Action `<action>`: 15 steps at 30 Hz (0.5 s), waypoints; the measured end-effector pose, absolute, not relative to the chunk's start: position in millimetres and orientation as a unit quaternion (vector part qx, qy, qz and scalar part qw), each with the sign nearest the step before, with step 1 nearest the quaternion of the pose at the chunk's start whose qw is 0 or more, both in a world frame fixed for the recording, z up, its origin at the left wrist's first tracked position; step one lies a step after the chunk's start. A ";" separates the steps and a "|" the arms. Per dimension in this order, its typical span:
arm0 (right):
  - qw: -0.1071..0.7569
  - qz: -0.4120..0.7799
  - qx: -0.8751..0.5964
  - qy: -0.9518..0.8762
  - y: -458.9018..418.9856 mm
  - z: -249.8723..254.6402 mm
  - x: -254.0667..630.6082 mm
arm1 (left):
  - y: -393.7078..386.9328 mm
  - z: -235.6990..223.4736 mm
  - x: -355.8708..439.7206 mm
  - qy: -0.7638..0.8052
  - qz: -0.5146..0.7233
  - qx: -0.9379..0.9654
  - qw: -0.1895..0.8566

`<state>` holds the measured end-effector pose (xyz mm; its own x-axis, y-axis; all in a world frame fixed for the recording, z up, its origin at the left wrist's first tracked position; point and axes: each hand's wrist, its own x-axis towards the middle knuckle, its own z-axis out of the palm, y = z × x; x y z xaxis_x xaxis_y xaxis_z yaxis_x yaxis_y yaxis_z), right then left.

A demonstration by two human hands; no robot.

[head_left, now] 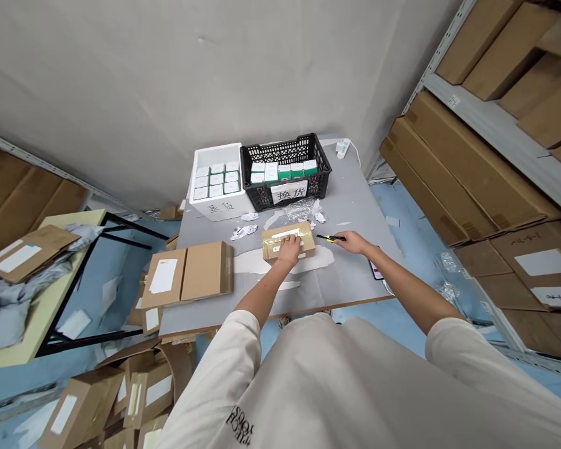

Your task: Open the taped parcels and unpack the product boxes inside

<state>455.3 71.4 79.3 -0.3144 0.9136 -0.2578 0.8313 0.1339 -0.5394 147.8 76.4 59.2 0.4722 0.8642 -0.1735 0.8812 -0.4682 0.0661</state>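
A small taped cardboard box [287, 239] lies in the middle of the grey table [341, 206]. My left hand [288, 250] rests on its near edge, fingers curled over the top. To the right of the box, my right hand [353, 241] grips a yellow-and-black utility knife [330, 237] that lies low over the table, its tip pointing at the box.
At the table's back stand a white foam box [206, 211] and a black crate [321, 176], both with small boxes. Two flat cardboard parcels [189, 273] lie at left. Plastic scraps [244, 232] lie near. Shelves with cartons [467, 174] stand right; more parcels [121, 393] litter the floor.
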 end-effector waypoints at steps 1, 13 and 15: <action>0.067 0.310 -0.581 -0.749 70.8 79.2 453.1 | 76.2 57.8 146.9 0.509 -0.058 0.855 0.076; 0.099 0.354 -0.590 -0.719 64.5 87.0 442.1 | 81.9 68.5 136.8 0.486 -0.114 0.863 0.077; 0.098 0.368 -0.578 -0.722 61.2 86.3 437.5 | 74.1 69.5 126.8 0.469 -0.116 0.872 0.075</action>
<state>437.5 61.2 86.3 -0.3128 0.9062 -0.2845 0.7619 0.0605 -0.6449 126.8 74.1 69.5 0.5335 0.8011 -0.2716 0.8355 -0.5490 0.0218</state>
